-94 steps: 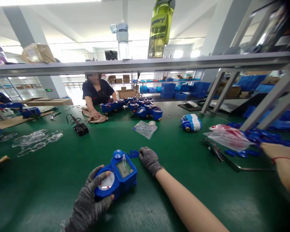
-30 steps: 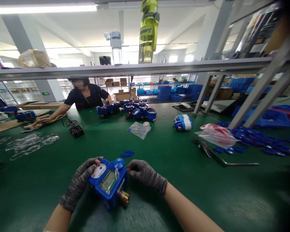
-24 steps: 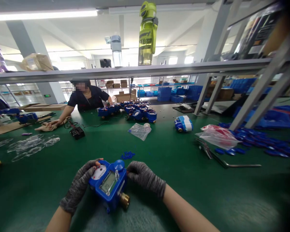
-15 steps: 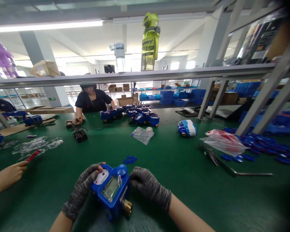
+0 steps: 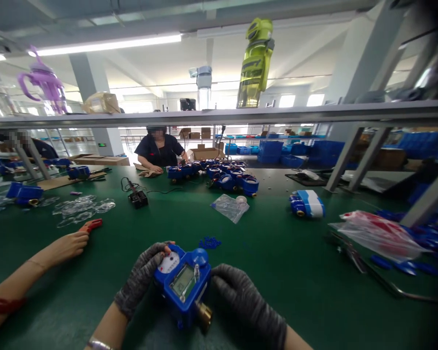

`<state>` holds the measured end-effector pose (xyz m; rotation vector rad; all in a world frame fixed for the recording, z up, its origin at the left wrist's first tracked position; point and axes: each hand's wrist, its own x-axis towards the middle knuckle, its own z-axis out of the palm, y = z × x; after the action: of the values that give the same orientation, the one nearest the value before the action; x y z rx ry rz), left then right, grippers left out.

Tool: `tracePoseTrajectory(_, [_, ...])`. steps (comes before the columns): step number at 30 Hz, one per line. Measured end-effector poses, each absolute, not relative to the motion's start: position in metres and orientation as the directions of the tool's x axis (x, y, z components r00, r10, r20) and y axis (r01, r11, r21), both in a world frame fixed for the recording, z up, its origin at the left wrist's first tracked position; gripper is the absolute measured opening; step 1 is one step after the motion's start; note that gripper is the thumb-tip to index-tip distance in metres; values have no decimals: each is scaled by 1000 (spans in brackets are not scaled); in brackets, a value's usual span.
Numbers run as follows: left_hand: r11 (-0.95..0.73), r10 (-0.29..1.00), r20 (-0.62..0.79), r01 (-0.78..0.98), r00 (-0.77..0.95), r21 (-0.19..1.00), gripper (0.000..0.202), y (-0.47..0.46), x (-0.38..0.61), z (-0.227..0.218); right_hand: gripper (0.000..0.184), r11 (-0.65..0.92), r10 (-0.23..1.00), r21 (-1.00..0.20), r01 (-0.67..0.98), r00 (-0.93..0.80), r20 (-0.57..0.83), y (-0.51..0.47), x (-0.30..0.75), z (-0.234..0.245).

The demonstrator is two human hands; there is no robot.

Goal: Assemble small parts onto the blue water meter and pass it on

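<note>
Grey-gloved left hand [image 5: 140, 279] curled against the dial end of a blue plastic water meter with a grey display and brass fitting [image 5: 184, 287], fingertip on the white dial. Grey-gloved right hand [image 5: 241, 296] closed on its opposite side. Meter low on the green bench mat [image 5: 277, 253]. Further left, a co-worker's bare hand [image 5: 67, 243] beside a red-handled tool [image 5: 91, 224].
</note>
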<state>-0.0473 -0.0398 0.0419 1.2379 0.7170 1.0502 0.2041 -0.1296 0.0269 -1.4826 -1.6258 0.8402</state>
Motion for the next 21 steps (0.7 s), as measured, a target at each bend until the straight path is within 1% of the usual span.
tracePoseTrajectory(2, [11,915,104,-282,390,959,24,-40,-48,38,36,-24,1000,-965,262,-11,-28,-124,198,26])
tracePoseTrajectory(3, [22,913,105,-303,394,953,23,-39,-48,37,39,-79,996,-989,128,-31,-84,-122,195,26])
tracePoseTrajectory(5, [28,912,116,-342,394,939,23,-39,-48,34,48,-168,983,-978,-126,-100,-156,-120,189,25])
tracePoseTrajectory(7, [20,913,134,-372,385,928,23,-39,-47,33,56,-224,970,-935,-275,-160,-185,-120,184,24])
tracePoseTrajectory(9, [21,911,144,-394,386,919,24,-39,-45,34,64,-239,965,-919,-313,-184,-188,-120,180,23])
tracePoseTrajectory(12, [30,908,147,-410,392,912,24,-38,-44,37,77,-235,965,-916,-325,-190,-180,-118,178,21])
tracePoseTrajectory(14, [26,910,152,-417,387,908,24,-38,-44,37,82,-236,964,-914,-329,-196,-178,-117,177,20])
tracePoseTrajectory(17, [-2,906,170,-397,389,918,24,-39,-46,35,80,-241,962,-916,-320,-205,-181,-116,177,21])
tracePoseTrajectory(21, [-73,894,199,-307,401,949,24,-41,-52,32,72,-237,961,-928,-288,-206,-182,-118,179,24])
